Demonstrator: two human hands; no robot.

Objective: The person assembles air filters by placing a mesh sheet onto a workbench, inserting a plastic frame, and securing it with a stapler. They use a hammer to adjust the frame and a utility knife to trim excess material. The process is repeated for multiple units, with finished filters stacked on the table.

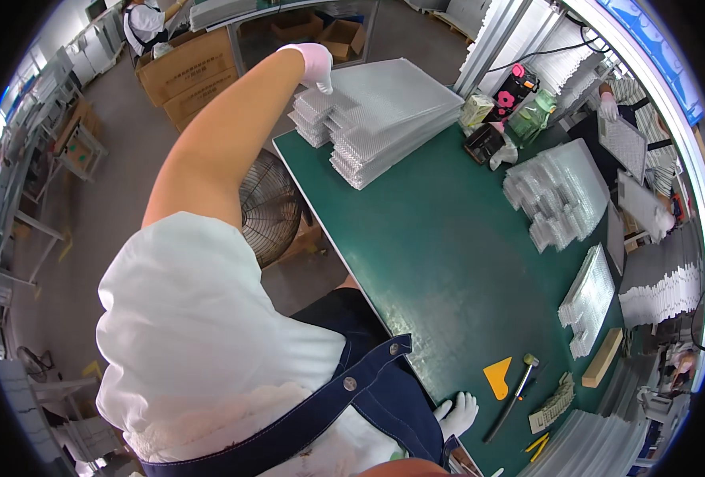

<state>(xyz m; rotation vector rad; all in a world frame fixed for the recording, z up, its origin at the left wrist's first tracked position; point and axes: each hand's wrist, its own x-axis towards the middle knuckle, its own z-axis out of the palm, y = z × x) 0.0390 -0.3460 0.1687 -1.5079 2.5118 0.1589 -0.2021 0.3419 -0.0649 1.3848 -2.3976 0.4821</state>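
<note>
My left hand (314,65), in a pale glove, reaches far out over the green table's (440,262) far-left corner. Its fingers pinch the top sheet of a small stack of clear bumpy plastic trays (314,115). A larger stack of the same trays (392,119) lies right beside it. My right hand (457,413), in a white glove, rests flat on the near edge of the table with its fingers spread and nothing in it. A yellow scraper (498,376) and a long-handled tool (513,397) lie just right of it.
More clear tray stacks (559,195) (587,298) sit along the table's right side, next to a wooden block (603,358). Bottles (515,87) stand at the far end. A floor fan (269,207) and cardboard boxes (189,71) are left of the table. Other people (145,24) (615,103) work nearby.
</note>
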